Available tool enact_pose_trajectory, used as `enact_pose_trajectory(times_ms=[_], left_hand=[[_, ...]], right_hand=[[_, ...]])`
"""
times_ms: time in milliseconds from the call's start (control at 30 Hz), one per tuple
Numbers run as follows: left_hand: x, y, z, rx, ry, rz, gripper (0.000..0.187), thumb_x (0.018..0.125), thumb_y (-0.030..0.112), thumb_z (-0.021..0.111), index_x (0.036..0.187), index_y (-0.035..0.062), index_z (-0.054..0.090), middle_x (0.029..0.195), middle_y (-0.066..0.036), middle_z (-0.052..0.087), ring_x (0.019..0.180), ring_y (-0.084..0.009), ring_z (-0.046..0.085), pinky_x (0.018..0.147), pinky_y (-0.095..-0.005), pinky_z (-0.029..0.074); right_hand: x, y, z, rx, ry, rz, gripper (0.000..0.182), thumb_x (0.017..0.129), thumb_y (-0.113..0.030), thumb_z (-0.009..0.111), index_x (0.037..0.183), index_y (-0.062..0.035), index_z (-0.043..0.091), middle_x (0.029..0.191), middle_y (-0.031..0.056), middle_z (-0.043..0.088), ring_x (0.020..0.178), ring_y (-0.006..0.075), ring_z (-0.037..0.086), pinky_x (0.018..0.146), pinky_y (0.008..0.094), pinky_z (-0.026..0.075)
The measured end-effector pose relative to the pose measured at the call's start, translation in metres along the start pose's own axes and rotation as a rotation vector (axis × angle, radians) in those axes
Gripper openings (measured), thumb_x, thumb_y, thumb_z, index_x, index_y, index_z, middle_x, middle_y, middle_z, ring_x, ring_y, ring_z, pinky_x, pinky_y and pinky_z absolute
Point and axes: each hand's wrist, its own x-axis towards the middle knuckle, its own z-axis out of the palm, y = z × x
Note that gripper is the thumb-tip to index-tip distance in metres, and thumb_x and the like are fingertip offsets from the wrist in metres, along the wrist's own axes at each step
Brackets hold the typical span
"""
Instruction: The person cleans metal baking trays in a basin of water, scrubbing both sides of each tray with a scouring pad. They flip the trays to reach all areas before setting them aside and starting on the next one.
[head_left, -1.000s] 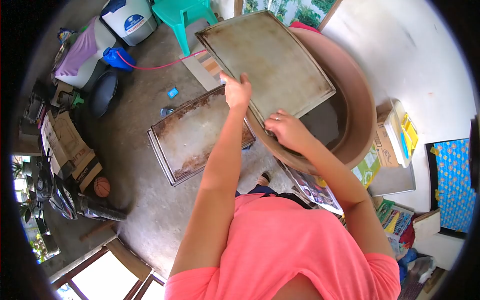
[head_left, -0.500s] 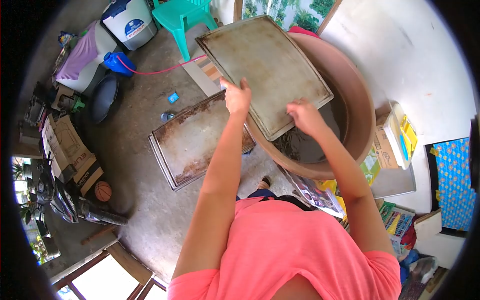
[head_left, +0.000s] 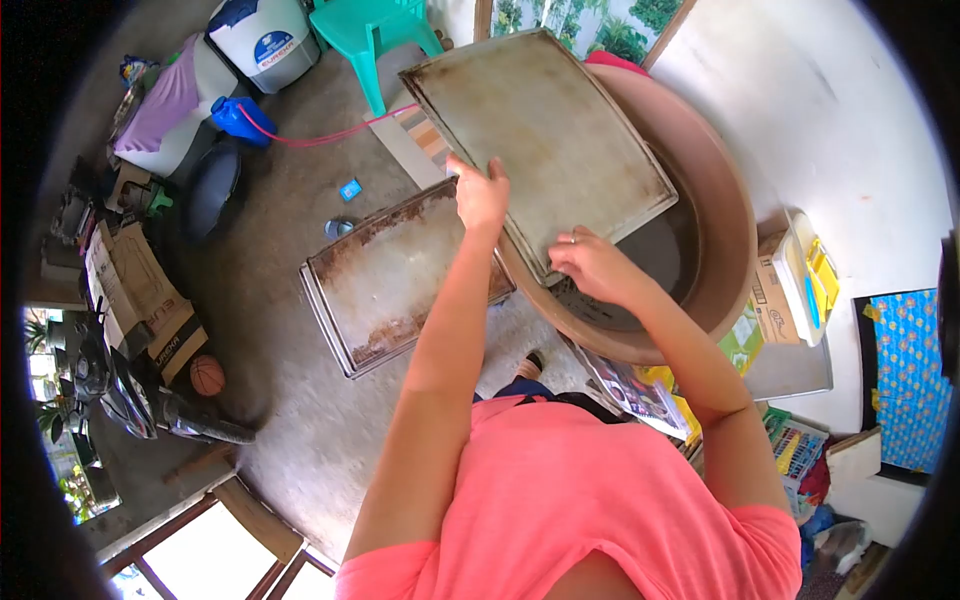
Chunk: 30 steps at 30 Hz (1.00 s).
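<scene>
A large worn baking tray (head_left: 560, 130) with browned edges lies tilted across the rim of a big brown tub (head_left: 722, 200). My left hand (head_left: 482, 198) grips the tray's left edge. Over the tray's near corner is my right hand (head_left: 592, 262), fingers curled together against the surface. Anything inside those fingers is hidden. Below and left of my hands lies a stack of rusty baking trays (head_left: 385, 285). Dark wet residue shows inside the tub.
A teal plastic chair (head_left: 370, 35) and a blue jug (head_left: 240, 120) stand at the back left, with a pink hose (head_left: 320, 140) running from there. On the left are cardboard boxes (head_left: 140, 280) and a basketball (head_left: 207, 375). A cardboard carton (head_left: 780, 295) is right of the tub.
My right hand has moved left and toward me across the tray, to its near corner. My left hand keeps its hold on the edge. The view has shifted slightly.
</scene>
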Motion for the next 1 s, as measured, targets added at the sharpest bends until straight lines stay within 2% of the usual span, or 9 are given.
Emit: enact_pose_trajectory(times_ms=[67,167,400,467,567,667,800,900,1000], left_hand=[[-0.004,0.000,0.000,0.011,-0.011,-0.011,0.070,0.088,0.033,0.054,0.134,-0.0020,0.015,0.102,-0.030,0.061,0.097,-0.0455,0.059,0.086,-0.0506,0.046],[-0.005,0.001,0.001,0.027,-0.006,-0.022,0.070,0.088,0.033,0.054,0.134,-0.0019,0.015,0.103,-0.028,0.062,0.097,-0.0446,0.060,0.086,-0.0504,0.047],[-0.002,-0.003,0.000,-0.013,-0.020,-0.026,0.074,0.088,0.033,0.055,0.137,-0.0023,0.013,0.103,-0.028,0.062,0.098,-0.0444,0.060,0.088,-0.0486,0.046],[-0.003,-0.001,-0.001,-0.004,-0.031,-0.039,0.074,0.088,0.034,0.055,0.138,-0.0022,0.013,0.103,-0.028,0.062,0.099,-0.0442,0.059,0.088,-0.0487,0.046],[-0.003,0.002,0.000,0.021,-0.006,-0.044,0.074,0.088,0.034,0.055,0.138,-0.0021,0.013,0.103,-0.028,0.062,0.099,-0.0439,0.060,0.088,-0.0491,0.046],[-0.003,0.001,0.001,0.030,-0.003,-0.036,0.074,0.088,0.034,0.055,0.137,-0.0023,0.014,0.103,-0.029,0.062,0.098,-0.0441,0.060,0.087,-0.0496,0.046],[-0.005,0.001,0.000,0.029,-0.001,-0.028,0.074,0.088,0.035,0.055,0.137,-0.0029,0.014,0.103,-0.029,0.062,0.098,-0.0445,0.060,0.087,-0.0501,0.047],[-0.003,0.002,0.000,0.022,0.001,-0.029,0.073,0.088,0.035,0.055,0.135,-0.0032,0.015,0.102,-0.029,0.062,0.098,-0.0446,0.060,0.086,-0.0499,0.047],[-0.003,0.001,-0.001,0.036,0.003,-0.022,0.072,0.087,0.035,0.056,0.134,-0.0030,0.016,0.102,-0.028,0.062,0.098,-0.0444,0.060,0.086,-0.0498,0.047]], right_hand=[[0.009,0.005,0.001,-0.035,-0.133,0.067,0.003,0.080,-0.005,0.062,0.081,-0.0044,0.059,0.093,0.0142,0.060,0.088,0.0360,0.055,0.079,0.0439,0.045],[0.047,0.018,0.012,0.041,0.082,0.006,0.004,0.081,-0.005,0.057,0.078,-0.0073,0.058,0.086,0.0113,0.060,0.089,0.0339,0.055,0.078,0.0425,0.046],[-0.025,0.009,-0.019,-0.031,-0.054,0.098,0.004,0.082,-0.007,0.060,0.085,-0.0071,0.060,0.086,0.0125,0.060,0.091,0.0339,0.056,0.078,0.0423,0.046],[-0.025,0.048,-0.030,-0.129,0.119,0.243,0.004,0.084,-0.007,0.060,0.088,-0.0075,0.060,0.086,0.0130,0.059,0.090,0.0326,0.056,0.078,0.0405,0.046],[-0.010,0.085,-0.038,0.163,0.462,0.396,0.008,0.086,-0.008,0.059,0.093,-0.0082,0.062,0.090,0.0128,0.062,0.094,0.0303,0.057,0.081,0.0384,0.046],[0.007,0.083,-0.039,0.013,0.808,0.441,0.019,0.086,-0.014,0.061,0.104,-0.0067,0.062,0.107,0.0163,0.061,0.107,0.0328,0.053,0.090,0.0399,0.043],[-0.003,0.088,-0.006,-0.159,0.366,0.551,0.055,0.082,-0.027,0.067,0.128,-0.0034,0.048,0.137,0.0256,0.040,0.129,0.0434,0.034,0.106,0.0436,0.032],[-0.012,0.063,-0.020,-0.069,0.133,0.456,0.058,0.083,-0.025,0.066,0.132,-0.0032,0.044,0.140,0.0245,0.037,0.132,0.0414,0.032,0.109,0.0428,0.029],[-0.013,0.051,-0.025,-0.061,0.115,0.276,0.052,0.082,-0.013,0.065,0.131,-0.0121,0.048,0.125,0.0192,0.052,0.115,0.0377,0.049,0.097,0.0419,0.041]])
